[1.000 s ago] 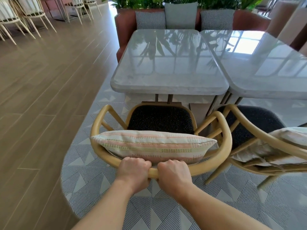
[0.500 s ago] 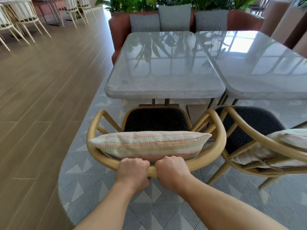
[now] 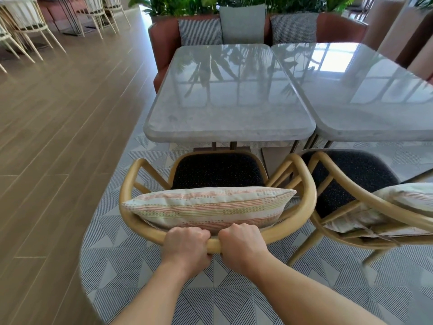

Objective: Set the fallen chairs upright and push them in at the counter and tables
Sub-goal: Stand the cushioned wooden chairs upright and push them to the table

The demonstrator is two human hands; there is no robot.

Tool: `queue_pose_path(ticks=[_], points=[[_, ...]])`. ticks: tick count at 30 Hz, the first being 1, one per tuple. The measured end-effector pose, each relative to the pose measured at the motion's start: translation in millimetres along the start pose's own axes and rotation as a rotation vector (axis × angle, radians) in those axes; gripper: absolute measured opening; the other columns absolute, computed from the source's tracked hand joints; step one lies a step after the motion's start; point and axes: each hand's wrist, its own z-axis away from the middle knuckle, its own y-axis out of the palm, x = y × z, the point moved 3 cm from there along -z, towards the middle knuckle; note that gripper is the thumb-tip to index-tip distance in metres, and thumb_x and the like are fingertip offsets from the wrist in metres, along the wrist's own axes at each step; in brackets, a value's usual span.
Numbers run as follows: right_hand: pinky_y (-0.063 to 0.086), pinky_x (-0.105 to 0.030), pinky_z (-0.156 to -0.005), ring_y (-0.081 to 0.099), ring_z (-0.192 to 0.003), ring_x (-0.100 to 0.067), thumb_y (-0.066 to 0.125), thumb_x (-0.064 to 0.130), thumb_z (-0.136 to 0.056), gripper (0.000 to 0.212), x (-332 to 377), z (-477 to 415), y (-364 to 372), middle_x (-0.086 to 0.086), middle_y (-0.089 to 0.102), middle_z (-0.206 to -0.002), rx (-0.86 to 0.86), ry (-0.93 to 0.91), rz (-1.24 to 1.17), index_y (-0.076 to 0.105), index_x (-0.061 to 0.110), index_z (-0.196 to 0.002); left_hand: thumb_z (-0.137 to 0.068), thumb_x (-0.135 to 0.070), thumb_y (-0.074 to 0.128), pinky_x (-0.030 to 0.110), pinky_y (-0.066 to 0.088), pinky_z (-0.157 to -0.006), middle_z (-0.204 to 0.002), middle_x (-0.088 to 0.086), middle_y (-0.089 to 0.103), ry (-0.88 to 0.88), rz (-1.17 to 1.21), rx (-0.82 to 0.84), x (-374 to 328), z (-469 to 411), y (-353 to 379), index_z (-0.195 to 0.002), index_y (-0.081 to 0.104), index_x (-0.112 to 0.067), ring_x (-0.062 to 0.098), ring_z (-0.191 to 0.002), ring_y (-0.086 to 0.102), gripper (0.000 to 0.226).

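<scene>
An upright wooden armchair (image 3: 131, 174) with a dark speckled seat and a striped cushion (image 3: 208, 205) stands in front of a grey marble table (image 3: 225, 127). The front edge of its seat sits just under the table's near edge. My left hand (image 3: 186, 242) and my right hand (image 3: 241, 242) grip the curved top rail of the backrest side by side. A second chair (image 3: 332, 174) of the same kind, also upright with a cushion, stands to the right at the neighbouring table (image 3: 365, 123), its armrest close to the first chair's.
A red-brown bench (image 3: 164, 41) with grey pillows runs behind the tables, plants above it. A patterned grey rug (image 3: 112, 261) lies under the chairs. Wooden floor stretches to the left, with several pale chairs (image 3: 23, 29) at the far left.
The chair has slid forward toward the table, its seat front now reaching under the tabletop edge. Both hands keep the same grip on the backrest rail.
</scene>
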Motion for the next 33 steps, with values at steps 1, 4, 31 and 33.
queue_pose_path(ticks=[1, 4, 31, 33], points=[[0.036, -0.033, -0.061, 0.060, -0.078, -0.029, 0.050, 0.013, -0.082, 0.007, 0, 0, 0, -0.006, 0.065, -0.087, -0.003, 0.003, 0.002, 0.053, 0.018, -0.079, -0.078, -0.043, 0.045, 0.030, 0.041, -0.065, -0.087, -0.008, 0.066, -0.004, -0.001, -0.003, 0, 0, 0, -0.085, 0.059, -0.028, 0.018, -0.079, 0.063, 0.022], [0.036, -0.033, -0.061, 0.061, -0.080, -0.030, 0.050, 0.013, -0.083, 0.008, 0, 2, 2, -0.006, 0.065, -0.087, -0.003, 0.004, 0.004, 0.058, 0.016, -0.083, -0.077, -0.043, 0.045, 0.029, 0.040, -0.065, -0.087, -0.008, 0.066, -0.007, 0.005, -0.008, -1, 2, 1, -0.085, 0.060, -0.028, 0.018, -0.079, 0.063, 0.023], [0.035, -0.039, -0.078, 0.059, -0.089, -0.029, 0.050, 0.014, -0.086, 0.008, 4, 8, 9, -0.005, 0.067, -0.092, -0.094, 0.089, 0.002, 0.057, 0.017, -0.088, -0.078, -0.032, 0.047, 0.034, 0.035, -0.074, -0.092, -0.009, 0.063, -0.031, 0.077, 0.049, -5, 5, -3, -0.081, 0.048, -0.032, 0.016, -0.088, 0.060, 0.003], [0.035, -0.042, -0.086, 0.058, -0.094, -0.028, 0.052, 0.013, -0.086, 0.009, 5, 10, 9, -0.005, 0.065, -0.096, -0.093, 0.122, 0.000, 0.056, 0.017, -0.093, -0.079, -0.030, 0.048, 0.035, 0.034, -0.078, -0.093, -0.009, 0.063, -0.052, 0.093, 0.049, -7, 6, -5, -0.083, 0.051, -0.032, 0.016, -0.091, 0.060, 0.006]])
